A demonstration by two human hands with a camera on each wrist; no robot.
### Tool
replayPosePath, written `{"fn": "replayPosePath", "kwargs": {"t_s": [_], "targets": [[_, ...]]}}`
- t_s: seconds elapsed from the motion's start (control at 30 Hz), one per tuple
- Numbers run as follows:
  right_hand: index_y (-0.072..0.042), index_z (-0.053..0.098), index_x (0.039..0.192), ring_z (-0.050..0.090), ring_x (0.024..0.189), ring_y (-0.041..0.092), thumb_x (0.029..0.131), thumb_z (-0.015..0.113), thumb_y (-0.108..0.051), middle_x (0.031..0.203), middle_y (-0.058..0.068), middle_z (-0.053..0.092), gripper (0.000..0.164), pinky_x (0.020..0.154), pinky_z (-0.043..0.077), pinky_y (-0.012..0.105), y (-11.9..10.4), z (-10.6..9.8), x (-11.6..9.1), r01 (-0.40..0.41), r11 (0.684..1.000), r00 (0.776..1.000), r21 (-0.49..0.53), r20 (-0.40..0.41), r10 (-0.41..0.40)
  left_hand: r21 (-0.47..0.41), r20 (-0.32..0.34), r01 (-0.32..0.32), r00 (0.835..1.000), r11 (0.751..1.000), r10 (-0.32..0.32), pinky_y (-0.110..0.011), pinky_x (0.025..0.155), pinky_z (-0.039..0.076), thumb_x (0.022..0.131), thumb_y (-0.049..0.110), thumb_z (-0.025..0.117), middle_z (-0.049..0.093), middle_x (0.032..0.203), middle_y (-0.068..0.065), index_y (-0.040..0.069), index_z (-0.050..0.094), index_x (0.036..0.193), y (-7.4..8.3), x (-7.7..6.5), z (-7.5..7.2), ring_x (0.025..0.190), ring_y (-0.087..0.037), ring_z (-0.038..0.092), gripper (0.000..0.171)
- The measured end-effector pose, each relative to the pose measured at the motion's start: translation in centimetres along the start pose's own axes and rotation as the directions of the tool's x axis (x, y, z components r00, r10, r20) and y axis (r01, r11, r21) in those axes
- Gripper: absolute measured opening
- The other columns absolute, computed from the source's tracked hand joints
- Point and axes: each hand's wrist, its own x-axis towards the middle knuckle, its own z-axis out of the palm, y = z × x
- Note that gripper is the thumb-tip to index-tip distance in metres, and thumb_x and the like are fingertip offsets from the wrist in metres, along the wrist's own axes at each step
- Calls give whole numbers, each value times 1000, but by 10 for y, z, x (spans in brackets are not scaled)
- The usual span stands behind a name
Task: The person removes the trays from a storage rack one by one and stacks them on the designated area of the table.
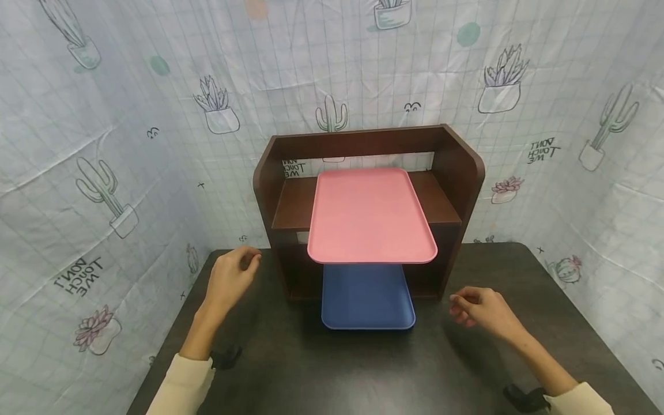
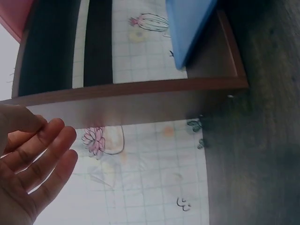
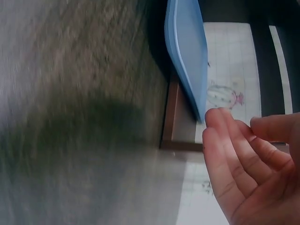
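A pink tray (image 1: 370,216) lies on the upper shelf of a brown wooden rack (image 1: 290,204), its front end sticking out. Below it a blue tray (image 1: 367,300) rests in the lower level and also juts forward. My left hand (image 1: 233,279) hovers left of the rack, fingers loosely bent with nothing in them. To the right of the rack my right hand (image 1: 487,311) is held over the table, fingers loosely curled and holding nothing. In the right wrist view the right fingertips (image 3: 213,117) overlap the blue tray's corner.
The rack stands at the back of a dark table (image 1: 259,369). Behind and on both sides hangs a white grid-patterned cloth (image 1: 280,75) with cactus drawings. Dark straps sit by both wrists, below cream sleeves (image 1: 184,380).
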Motion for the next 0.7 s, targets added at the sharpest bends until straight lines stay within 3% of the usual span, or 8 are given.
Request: {"fn": "replayPosePath", "kwargs": {"t_s": [0.13,0.27,0.43,0.6,0.7], "targets": [[14,67,120,79,77,22,110,58,-11,95,18,79,28,68,67,33,-2,10,-3,-49,994,998,102,44,44,-50,-12,-10,1000,999,10,-32,64,57,99,6,74,80,85,-6,2,79,103,4,5,0,71,-19,74,7],[20,62,124,80,83,23,110,54,-7,100,23,79,31,73,68,36,-5,24,-6,-112,963,991,245,94,91,-130,-29,0,1000,991,-3,-29,67,61,101,1,69,81,89,-10,-1,77,109,10,11,-2,76,-22,78,11],[23,57,128,80,91,21,110,51,-4,106,21,78,33,83,68,39,-11,44,-8,-181,901,980,395,149,132,-200,-52,30,998,979,-41,-30,74,64,102,3,68,82,100,-13,0,75,117,19,17,-6,86,-25,81,16],[24,52,132,79,99,21,111,52,-6,111,18,77,37,90,66,36,-17,61,-11,-240,826,967,511,202,155,-260,-52,65,995,964,-81,-48,85,66,103,9,70,79,114,-15,-1,71,127,26,23,-8,104,-32,77,25],[23,49,135,79,102,20,111,53,-7,113,17,76,39,93,65,34,-21,69,-13,-272,782,959,561,225,172,-321,-17,106,993,941,-118,-51,96,63,104,13,69,75,125,-18,-1,66,136,28,27,-9,116,-36,73,35]]}}
